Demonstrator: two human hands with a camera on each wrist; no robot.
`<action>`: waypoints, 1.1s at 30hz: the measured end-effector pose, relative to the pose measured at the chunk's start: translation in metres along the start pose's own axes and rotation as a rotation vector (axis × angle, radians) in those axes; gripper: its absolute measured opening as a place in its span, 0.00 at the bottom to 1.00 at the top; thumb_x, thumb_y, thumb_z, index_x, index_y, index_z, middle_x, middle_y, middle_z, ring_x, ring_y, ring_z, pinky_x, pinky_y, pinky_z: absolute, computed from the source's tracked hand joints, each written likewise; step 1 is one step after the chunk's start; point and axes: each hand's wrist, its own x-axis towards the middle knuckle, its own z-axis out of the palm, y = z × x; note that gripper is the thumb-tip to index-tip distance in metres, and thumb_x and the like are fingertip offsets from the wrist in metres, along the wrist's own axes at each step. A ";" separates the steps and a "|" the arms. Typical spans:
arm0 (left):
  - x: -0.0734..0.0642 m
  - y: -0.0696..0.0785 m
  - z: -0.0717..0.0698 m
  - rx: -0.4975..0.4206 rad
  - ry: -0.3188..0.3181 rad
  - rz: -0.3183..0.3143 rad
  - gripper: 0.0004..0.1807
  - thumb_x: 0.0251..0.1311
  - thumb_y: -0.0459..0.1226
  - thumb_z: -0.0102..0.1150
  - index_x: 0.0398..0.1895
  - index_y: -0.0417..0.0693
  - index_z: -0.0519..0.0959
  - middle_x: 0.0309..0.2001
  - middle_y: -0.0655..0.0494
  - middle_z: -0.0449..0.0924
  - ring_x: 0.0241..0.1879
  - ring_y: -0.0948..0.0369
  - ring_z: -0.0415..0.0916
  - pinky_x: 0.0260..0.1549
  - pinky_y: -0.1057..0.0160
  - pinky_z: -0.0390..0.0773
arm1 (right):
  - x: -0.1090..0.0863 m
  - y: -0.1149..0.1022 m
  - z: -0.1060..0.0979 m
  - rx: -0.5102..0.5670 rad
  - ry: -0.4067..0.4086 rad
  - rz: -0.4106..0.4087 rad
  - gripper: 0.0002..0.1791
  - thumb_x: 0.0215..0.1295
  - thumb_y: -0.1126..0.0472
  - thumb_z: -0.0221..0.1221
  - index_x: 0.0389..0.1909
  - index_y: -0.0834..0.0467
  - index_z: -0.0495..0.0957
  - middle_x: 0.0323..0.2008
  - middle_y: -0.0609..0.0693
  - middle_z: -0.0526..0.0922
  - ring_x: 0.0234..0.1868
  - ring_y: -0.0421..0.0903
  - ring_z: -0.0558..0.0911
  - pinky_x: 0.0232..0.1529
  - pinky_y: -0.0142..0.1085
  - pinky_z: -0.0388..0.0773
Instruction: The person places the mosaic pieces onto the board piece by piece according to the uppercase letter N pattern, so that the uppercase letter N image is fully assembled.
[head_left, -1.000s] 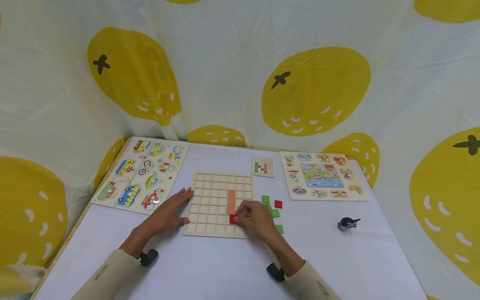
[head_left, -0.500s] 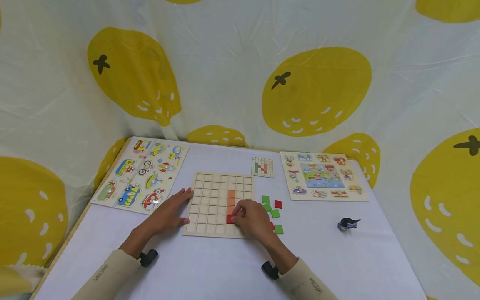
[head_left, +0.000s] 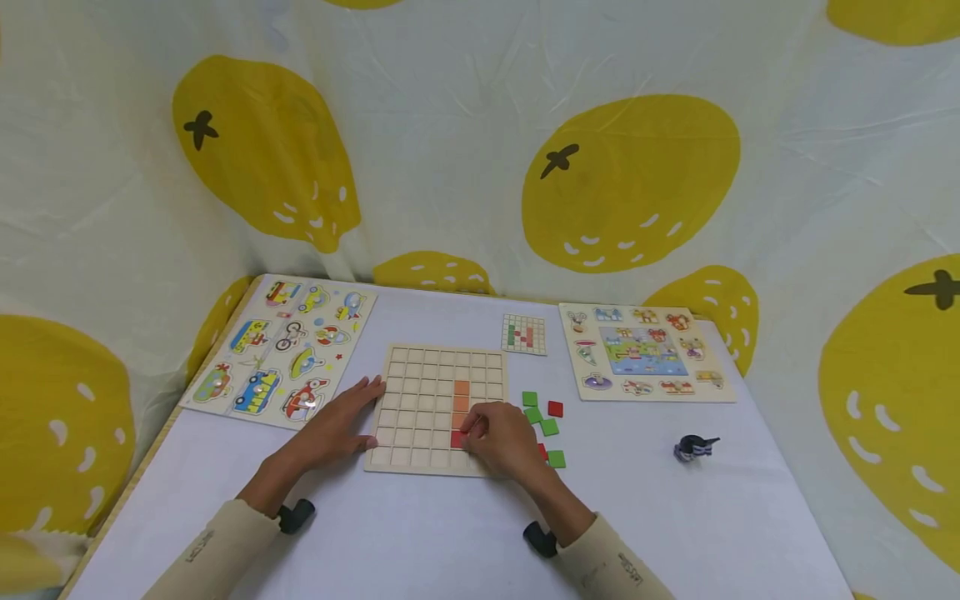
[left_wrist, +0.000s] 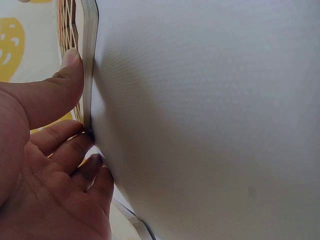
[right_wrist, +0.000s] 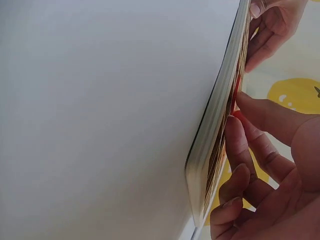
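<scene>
A wooden grid board [head_left: 420, 417] lies mid-table, with an orange column [head_left: 461, 402] of squares in its cells. Just below that column a red square tile [head_left: 456, 439] sits at a cell, partly covered by fingertips. My right hand [head_left: 501, 437] pinches this tile between thumb and curled fingers; the right wrist view shows red at the fingertips [right_wrist: 239, 125]. At the board's left edge my left hand [head_left: 341, 427] rests with fingers spread, its thumb [left_wrist: 72, 60] touching the board's rim in the left wrist view.
Several green tiles [head_left: 550, 427] and a red tile [head_left: 555, 409] lie right of the board. Behind stands a small pattern card [head_left: 524, 334]. A vehicle puzzle [head_left: 277, 354] lies left, another puzzle [head_left: 645, 354] back right, and a dark bird figurine [head_left: 694, 447] at right.
My right hand has shifted slightly left with the red tile, bringing it under the orange column. The left hand stays at the board's edge.
</scene>
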 end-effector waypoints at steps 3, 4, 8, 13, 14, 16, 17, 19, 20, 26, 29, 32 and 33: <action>0.000 0.000 -0.001 -0.005 -0.002 0.001 0.51 0.57 0.33 0.78 0.83 0.42 0.61 0.84 0.43 0.57 0.84 0.38 0.50 0.79 0.31 0.58 | -0.002 0.003 -0.003 0.050 -0.029 0.014 0.06 0.60 0.59 0.76 0.33 0.47 0.88 0.25 0.41 0.81 0.34 0.42 0.79 0.31 0.34 0.75; -0.001 0.000 -0.001 -0.006 -0.003 0.002 0.51 0.57 0.33 0.78 0.83 0.42 0.61 0.84 0.43 0.56 0.84 0.38 0.50 0.79 0.31 0.57 | -0.003 0.004 -0.005 0.068 -0.037 0.023 0.06 0.60 0.58 0.76 0.34 0.47 0.88 0.26 0.41 0.81 0.36 0.43 0.79 0.33 0.34 0.76; -0.001 -0.001 -0.001 -0.011 -0.003 0.004 0.51 0.57 0.33 0.78 0.83 0.42 0.61 0.84 0.42 0.57 0.84 0.37 0.50 0.79 0.31 0.57 | -0.008 0.012 -0.011 0.123 -0.045 0.027 0.07 0.61 0.58 0.76 0.37 0.47 0.88 0.29 0.41 0.84 0.40 0.44 0.79 0.37 0.35 0.77; -0.001 -0.001 0.000 -0.004 0.002 0.007 0.51 0.57 0.33 0.78 0.83 0.42 0.62 0.84 0.43 0.57 0.84 0.37 0.50 0.78 0.31 0.58 | -0.018 0.023 -0.025 0.144 -0.026 0.007 0.09 0.59 0.59 0.77 0.40 0.48 0.89 0.31 0.40 0.86 0.38 0.45 0.78 0.37 0.34 0.74; -0.001 -0.002 0.000 -0.001 0.001 0.007 0.51 0.57 0.33 0.78 0.83 0.42 0.61 0.84 0.43 0.57 0.84 0.38 0.50 0.78 0.32 0.58 | -0.020 0.026 -0.028 0.144 -0.018 0.012 0.10 0.59 0.60 0.77 0.40 0.48 0.89 0.31 0.40 0.86 0.37 0.45 0.77 0.36 0.34 0.74; -0.001 -0.002 0.000 0.003 0.002 0.011 0.51 0.57 0.33 0.78 0.83 0.42 0.62 0.84 0.43 0.57 0.84 0.37 0.51 0.78 0.31 0.58 | -0.024 0.031 -0.034 0.138 -0.002 0.030 0.10 0.58 0.60 0.78 0.40 0.48 0.89 0.32 0.40 0.86 0.37 0.44 0.77 0.36 0.33 0.73; -0.001 -0.002 0.000 0.002 0.002 0.009 0.51 0.57 0.33 0.78 0.83 0.42 0.61 0.84 0.43 0.57 0.84 0.38 0.50 0.78 0.32 0.58 | -0.026 0.034 -0.036 0.136 0.005 0.041 0.11 0.58 0.60 0.78 0.40 0.48 0.89 0.32 0.40 0.86 0.36 0.44 0.77 0.35 0.32 0.73; -0.001 -0.003 0.000 -0.003 0.003 0.008 0.51 0.57 0.33 0.78 0.83 0.42 0.61 0.84 0.43 0.57 0.84 0.38 0.50 0.79 0.32 0.58 | -0.031 0.040 -0.041 0.126 0.019 0.069 0.11 0.58 0.60 0.78 0.40 0.47 0.89 0.34 0.40 0.87 0.35 0.44 0.76 0.35 0.32 0.73; -0.001 -0.003 0.000 -0.006 0.003 0.008 0.51 0.57 0.32 0.78 0.83 0.42 0.61 0.84 0.43 0.57 0.84 0.38 0.50 0.79 0.32 0.58 | -0.033 0.043 -0.044 0.120 0.024 0.086 0.11 0.57 0.60 0.78 0.40 0.47 0.89 0.34 0.41 0.87 0.35 0.44 0.76 0.34 0.32 0.73; -0.001 -0.003 0.000 -0.013 -0.001 0.010 0.52 0.57 0.32 0.78 0.83 0.42 0.60 0.85 0.43 0.56 0.84 0.38 0.50 0.79 0.32 0.58 | -0.045 0.059 -0.055 0.062 0.057 0.146 0.13 0.56 0.61 0.79 0.40 0.46 0.89 0.38 0.42 0.89 0.39 0.45 0.75 0.38 0.34 0.72; -0.001 -0.003 0.000 -0.016 -0.007 0.002 0.52 0.57 0.33 0.78 0.83 0.43 0.60 0.85 0.44 0.55 0.85 0.39 0.49 0.79 0.33 0.57 | -0.048 0.063 -0.059 0.041 0.069 0.157 0.15 0.55 0.63 0.80 0.41 0.46 0.89 0.40 0.42 0.89 0.39 0.45 0.75 0.39 0.34 0.72; 0.000 -0.003 0.001 -0.004 -0.006 0.007 0.52 0.57 0.33 0.78 0.83 0.42 0.60 0.85 0.44 0.56 0.84 0.38 0.50 0.79 0.32 0.58 | -0.049 0.066 -0.061 0.025 0.073 0.167 0.16 0.55 0.64 0.79 0.42 0.46 0.89 0.42 0.43 0.88 0.40 0.45 0.74 0.40 0.34 0.72; 0.000 -0.003 0.001 -0.004 -0.004 0.007 0.52 0.57 0.33 0.78 0.83 0.42 0.60 0.85 0.44 0.56 0.84 0.38 0.50 0.79 0.32 0.58 | -0.049 0.067 -0.061 0.022 0.074 0.168 0.16 0.55 0.65 0.79 0.42 0.47 0.89 0.43 0.43 0.88 0.40 0.45 0.74 0.40 0.34 0.72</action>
